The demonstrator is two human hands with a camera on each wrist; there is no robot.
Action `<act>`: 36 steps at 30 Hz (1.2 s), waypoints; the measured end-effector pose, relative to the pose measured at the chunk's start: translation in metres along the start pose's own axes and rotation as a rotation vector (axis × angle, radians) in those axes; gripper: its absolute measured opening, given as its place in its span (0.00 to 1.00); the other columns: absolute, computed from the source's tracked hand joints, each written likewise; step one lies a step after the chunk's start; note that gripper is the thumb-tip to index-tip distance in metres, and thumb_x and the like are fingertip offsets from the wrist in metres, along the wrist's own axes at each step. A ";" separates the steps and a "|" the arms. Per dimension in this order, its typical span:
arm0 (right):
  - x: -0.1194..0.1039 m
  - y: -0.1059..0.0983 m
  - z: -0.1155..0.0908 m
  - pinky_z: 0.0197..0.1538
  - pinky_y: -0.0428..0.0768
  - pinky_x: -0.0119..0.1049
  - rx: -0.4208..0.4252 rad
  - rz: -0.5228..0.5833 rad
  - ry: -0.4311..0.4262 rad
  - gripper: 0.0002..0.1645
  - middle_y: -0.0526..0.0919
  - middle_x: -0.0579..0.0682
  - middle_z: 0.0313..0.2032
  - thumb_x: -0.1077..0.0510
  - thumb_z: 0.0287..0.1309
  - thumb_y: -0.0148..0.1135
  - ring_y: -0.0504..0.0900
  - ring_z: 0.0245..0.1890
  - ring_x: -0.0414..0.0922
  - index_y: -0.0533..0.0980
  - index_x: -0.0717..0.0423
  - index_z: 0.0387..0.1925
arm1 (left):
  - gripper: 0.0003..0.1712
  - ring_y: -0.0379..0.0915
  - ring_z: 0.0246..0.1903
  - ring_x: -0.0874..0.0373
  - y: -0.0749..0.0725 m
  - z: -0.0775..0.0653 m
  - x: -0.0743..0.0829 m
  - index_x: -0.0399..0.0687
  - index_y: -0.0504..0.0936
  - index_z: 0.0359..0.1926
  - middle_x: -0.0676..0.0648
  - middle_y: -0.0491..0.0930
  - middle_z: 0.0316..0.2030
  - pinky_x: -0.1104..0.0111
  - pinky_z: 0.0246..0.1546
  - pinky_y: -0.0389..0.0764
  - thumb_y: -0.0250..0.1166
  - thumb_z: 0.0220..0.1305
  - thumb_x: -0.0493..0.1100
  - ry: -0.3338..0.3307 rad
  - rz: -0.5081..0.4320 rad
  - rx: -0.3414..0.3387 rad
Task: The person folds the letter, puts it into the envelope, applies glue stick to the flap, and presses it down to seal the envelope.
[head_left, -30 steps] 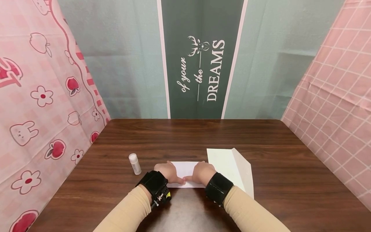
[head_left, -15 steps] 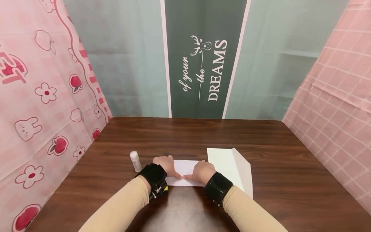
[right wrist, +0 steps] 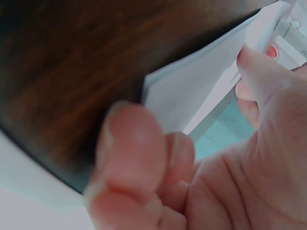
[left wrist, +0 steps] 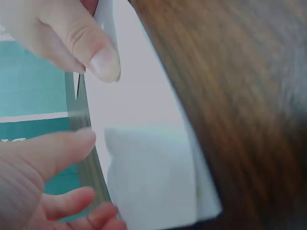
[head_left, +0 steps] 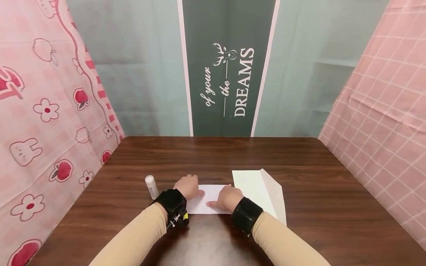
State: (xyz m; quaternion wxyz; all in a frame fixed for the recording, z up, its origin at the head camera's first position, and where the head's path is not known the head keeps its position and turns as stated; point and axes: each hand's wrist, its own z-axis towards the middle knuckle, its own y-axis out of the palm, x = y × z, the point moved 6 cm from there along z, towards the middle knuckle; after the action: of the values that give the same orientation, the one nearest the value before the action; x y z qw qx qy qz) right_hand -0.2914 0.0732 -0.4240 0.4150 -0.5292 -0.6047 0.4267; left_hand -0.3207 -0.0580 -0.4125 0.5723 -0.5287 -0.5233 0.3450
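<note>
A white folded sheet of paper point(head_left: 213, 192) lies crosswise on the table in front of the person. At its left end is the left hand point(head_left: 188, 186); in the left wrist view that hand's thumb point(left wrist: 76, 143) is extended beside the paper's edge and its fingers are loosely bent, pinching nothing. The right hand point(head_left: 230, 198) holds the right end. Its thumb point(left wrist: 103, 62) presses the top face, while in the right wrist view its fingers point(right wrist: 134, 148) are curled by the paper's end. The underside of the paper is hidden.
A white glue stick point(head_left: 152, 187) stands on the brown wooden table point(head_left: 266, 153), just left of the left wrist. Another creased white sheet point(head_left: 254, 186) lies beyond the right hand, partly under the right forearm. Patterned cloths point(head_left: 153, 74) hang around the table.
The thumbs met at the middle of the paper; the left hand has since moved left and slightly away from the person, parting them. The right hand stays on the paper.
</note>
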 end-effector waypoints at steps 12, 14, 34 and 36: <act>-0.005 0.001 0.003 0.38 0.77 0.41 0.025 -0.006 0.000 0.63 0.77 0.61 0.52 0.21 0.46 0.51 0.81 0.37 0.51 0.65 0.76 0.58 | 0.21 0.72 0.35 0.47 -0.001 0.001 0.003 0.39 0.77 0.31 0.44 0.74 0.29 0.58 0.36 0.75 0.70 0.50 0.54 0.088 -0.022 0.009; -0.004 0.003 0.003 0.39 0.77 0.42 0.027 0.000 -0.001 0.63 0.78 0.61 0.50 0.21 0.46 0.51 0.81 0.37 0.51 0.65 0.77 0.58 | 0.18 0.73 0.31 0.51 0.000 0.002 0.005 0.39 0.76 0.31 0.46 0.75 0.26 0.62 0.34 0.74 0.69 0.52 0.50 0.110 -0.087 0.002; 0.042 -0.035 0.005 0.47 0.74 0.48 0.281 0.707 -0.281 0.20 0.78 0.64 0.44 0.60 0.61 0.57 0.77 0.45 0.55 0.70 0.72 0.50 | 0.10 0.72 0.32 0.57 -0.026 -0.023 -0.012 0.42 0.76 0.46 0.47 0.78 0.35 0.64 0.35 0.75 0.58 0.65 0.39 0.292 -0.772 0.184; 0.045 -0.038 0.005 0.48 0.74 0.49 0.307 0.740 -0.266 0.20 0.78 0.64 0.45 0.60 0.61 0.56 0.77 0.46 0.55 0.70 0.71 0.51 | 0.13 0.71 0.32 0.57 -0.029 -0.027 -0.016 0.41 0.76 0.51 0.44 0.78 0.40 0.60 0.37 0.76 0.53 0.69 0.37 0.317 -0.843 0.167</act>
State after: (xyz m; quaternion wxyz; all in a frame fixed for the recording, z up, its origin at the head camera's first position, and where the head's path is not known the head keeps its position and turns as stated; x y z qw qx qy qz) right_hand -0.3115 0.1149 -0.3874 0.2259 -0.5830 -0.3516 0.6968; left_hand -0.3027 -0.0856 -0.3854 0.7766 -0.2680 -0.5689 0.0379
